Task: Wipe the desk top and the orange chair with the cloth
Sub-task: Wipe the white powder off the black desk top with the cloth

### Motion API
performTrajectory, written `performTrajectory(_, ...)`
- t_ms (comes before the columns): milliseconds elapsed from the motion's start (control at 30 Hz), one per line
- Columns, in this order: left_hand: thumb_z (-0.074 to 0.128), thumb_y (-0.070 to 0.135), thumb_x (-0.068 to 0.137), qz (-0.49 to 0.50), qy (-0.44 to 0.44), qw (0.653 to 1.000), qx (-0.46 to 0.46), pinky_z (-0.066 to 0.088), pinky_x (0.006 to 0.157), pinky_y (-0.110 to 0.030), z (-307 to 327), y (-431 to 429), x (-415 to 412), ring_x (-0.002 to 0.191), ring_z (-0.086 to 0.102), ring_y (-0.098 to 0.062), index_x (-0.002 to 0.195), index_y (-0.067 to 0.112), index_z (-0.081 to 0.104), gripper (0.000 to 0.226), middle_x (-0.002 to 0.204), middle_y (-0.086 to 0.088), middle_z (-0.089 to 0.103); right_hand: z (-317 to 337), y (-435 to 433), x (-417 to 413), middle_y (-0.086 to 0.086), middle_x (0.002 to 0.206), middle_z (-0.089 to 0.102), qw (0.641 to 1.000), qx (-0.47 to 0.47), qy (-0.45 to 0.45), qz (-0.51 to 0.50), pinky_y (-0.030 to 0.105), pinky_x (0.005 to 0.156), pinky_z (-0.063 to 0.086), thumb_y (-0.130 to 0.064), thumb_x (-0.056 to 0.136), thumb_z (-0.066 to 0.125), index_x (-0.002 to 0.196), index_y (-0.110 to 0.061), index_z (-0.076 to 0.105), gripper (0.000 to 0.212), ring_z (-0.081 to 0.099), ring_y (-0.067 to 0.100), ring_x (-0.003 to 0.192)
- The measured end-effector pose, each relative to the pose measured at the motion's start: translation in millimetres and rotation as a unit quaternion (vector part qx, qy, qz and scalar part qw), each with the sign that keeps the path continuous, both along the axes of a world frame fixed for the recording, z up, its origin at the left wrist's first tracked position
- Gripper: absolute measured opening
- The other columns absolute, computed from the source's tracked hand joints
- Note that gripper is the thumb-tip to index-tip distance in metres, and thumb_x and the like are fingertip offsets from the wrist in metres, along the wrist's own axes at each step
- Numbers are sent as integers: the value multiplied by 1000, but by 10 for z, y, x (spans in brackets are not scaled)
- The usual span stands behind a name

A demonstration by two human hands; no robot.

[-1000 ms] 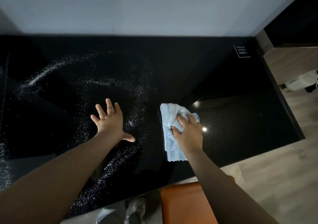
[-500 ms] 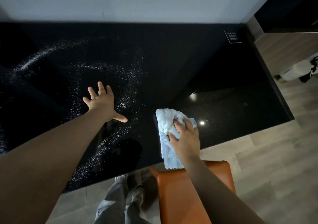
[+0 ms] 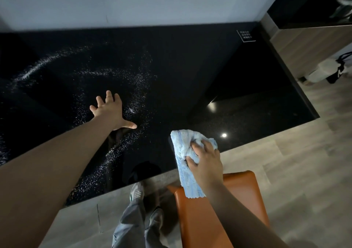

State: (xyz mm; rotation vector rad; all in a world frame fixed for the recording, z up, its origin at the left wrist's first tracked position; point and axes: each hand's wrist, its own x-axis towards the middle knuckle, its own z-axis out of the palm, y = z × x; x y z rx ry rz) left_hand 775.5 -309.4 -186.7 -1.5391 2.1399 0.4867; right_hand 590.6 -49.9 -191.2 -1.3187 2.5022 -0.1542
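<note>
You've got a glossy black surface (image 3: 190,61) dusted with white specks (image 3: 133,110), a pale blue striped cloth (image 3: 182,152), and an orange chair (image 3: 224,213).

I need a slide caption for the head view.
The right hand grips the blue cloth at the desk edge; left hand rests flat.

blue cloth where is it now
Head view, lower right: blue cloth at the desk top's near edge, gripped by the right hand, overhanging the orange chair.

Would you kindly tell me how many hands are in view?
2. The left hand lies spread on the desk; the right hand grips the cloth at the desk's near edge.
</note>
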Motion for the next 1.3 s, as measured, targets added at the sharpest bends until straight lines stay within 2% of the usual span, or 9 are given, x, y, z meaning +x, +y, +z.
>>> performTrajectory(100, 60, 73, 71, -35, 7, 998, -43, 21, 114, -58, 15, 200, 30, 145, 4, -40, 153, 11, -1, 120, 160, -12, -5, -1, 116, 9, -8, 148, 33, 1000, 0, -5, 4, 26, 88, 45, -44, 89, 59, 137, -34, 47, 51, 40, 19, 121)
performTrajectory(233, 52, 69, 81, -28, 40, 998, -25, 22, 115, -54, 59, 512, 100, 146, 2, -39, 153, 10, 1, 106, 160, -11, -4, 30, 204, 32, -10, 147, 30, 1000, 24, -17, 5, 27, 89, 46, -45, 90, 56, 138, -35, 43, 51, 38, 19, 120)
performTrajectory(333, 52, 64, 85, -23, 58, 998, -15, 25, 115, -52, 135, 766, 170, 146, 4, -38, 153, 11, 3, 99, 160, -10, -2, 73, 285, 69, -7, 143, 36, 999, 20, -30, -7, 30, 91, 46, -44, 88, 58, 136, -35, 46, 51, 40, 20, 119)
performTrajectory(500, 52, 58, 89, -7, 89, 996, 11, 22, 117, -47, 271, 1196, 290, 147, 5, -35, 153, 11, 7, 91, 161, -9, 2, 205, 450, 126, -7, 136, 42, 999, 21, -39, -24, 28, 90, 46, -46, 87, 58, 135, -37, 46, 50, 44, 18, 115)
performTrajectory(633, 55, 52, 90, -2, 113, 994, 11, 25, 116, -46, 420, 1404, 398, 147, 10, -32, 152, 11, 12, 86, 160, -10, 9, 339, 514, 142, -10, 133, 44, 999, -5, -33, -13, 21, 89, 38, -47, 86, 58, 133, -38, 48, 49, 44, 15, 118)
performTrajectory(733, 55, 49, 91, 13, 127, 992, 11, 25, 117, -43, 507, 1473, 498, 147, 10, -31, 153, 12, 11, 84, 160, -8, 9, 470, 437, 151, -12, 128, 49, 999, -28, -22, -3, 22, 91, 38, -47, 85, 57, 128, -35, 53, 45, 45, 12, 115)
performTrajectory(867, 55, 48, 92, 23, 127, 991, 22, 25, 117, -42, 617, 1393, 706, 147, 11, -30, 153, 14, 10, 83, 161, -8, 7, 669, 175, 242, -11, 116, 60, 996, -80, 1, 27, 29, 88, 45, -43, 78, 65, 117, -30, 63, 41, 53, 18, 108)
performTrajectory(1033, 53, 51, 92, 25, 132, 991, 15, 23, 118, -37, 829, 1042, 1019, 146, 14, -26, 153, 12, 11, 83, 160, -7, 9, 979, -329, 502, -8, 135, 44, 994, -99, -49, -2, 28, 86, 41, -42, 82, 61, 132, -36, 52, 51, 44, 22, 115)
performTrajectory(1300, 51, 52, 93, 26, 161, 986, 24, 25, 117, -35, 967, 445, 1533, 146, 16, -24, 153, 13, 12, 81, 160, -6, 10, 1105, -1128, 956, -8, 136, 45, 991, -123, -46, 3, 24, 78, 36, -43, 82, 62, 131, -35, 54, 50, 45, 20, 114)
